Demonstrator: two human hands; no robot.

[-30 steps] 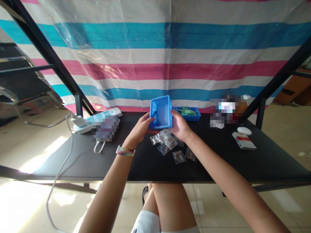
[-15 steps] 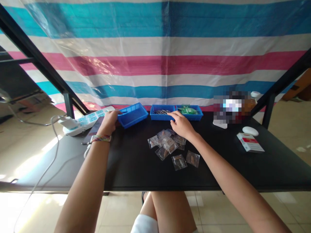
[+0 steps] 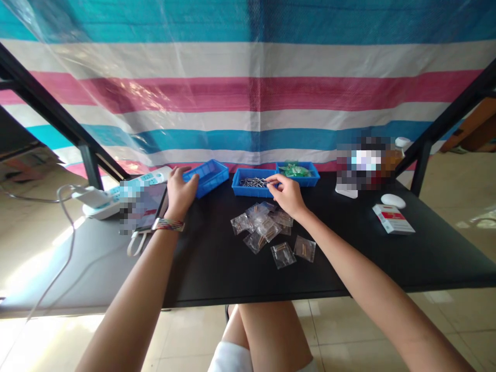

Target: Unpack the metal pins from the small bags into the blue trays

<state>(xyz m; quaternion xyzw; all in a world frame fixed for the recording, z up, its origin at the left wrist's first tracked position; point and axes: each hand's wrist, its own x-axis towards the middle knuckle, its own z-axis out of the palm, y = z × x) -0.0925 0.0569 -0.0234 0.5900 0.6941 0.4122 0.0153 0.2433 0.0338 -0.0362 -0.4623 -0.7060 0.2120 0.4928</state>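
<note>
My left hand (image 3: 181, 192) is at the near-left end of a tilted blue bin (image 3: 214, 181) with a bare floor. Its fingers are apart, the thumb lying along the bin's wall. My right hand (image 3: 287, 195) is closed at the right end of the middle blue bin (image 3: 248, 191), its fingertips over the end wall. Thin metal nails or screws (image 3: 251, 182) lie in that bin. Behind the right hand, another blue bin (image 3: 310, 182) holds green-and-clear packets (image 3: 295, 169). Several small clear bags (image 3: 267, 227) with copper-coloured pins are heaped on the table in front.
On the left of the black table (image 3: 217, 268) are a power strip (image 3: 141, 183) with a plugged-in charger, a phone or tablet (image 3: 149, 206) and a cable. At right stand a red-and-white box (image 3: 393, 219), a white oval object (image 3: 393, 200) and a blurred-out item. A striped sheet hangs behind.
The middle bin has come slightly nearer at my right hand, out of line with the bin of green packets. My left fingers have spread at the left bin, which has shifted a little.
</note>
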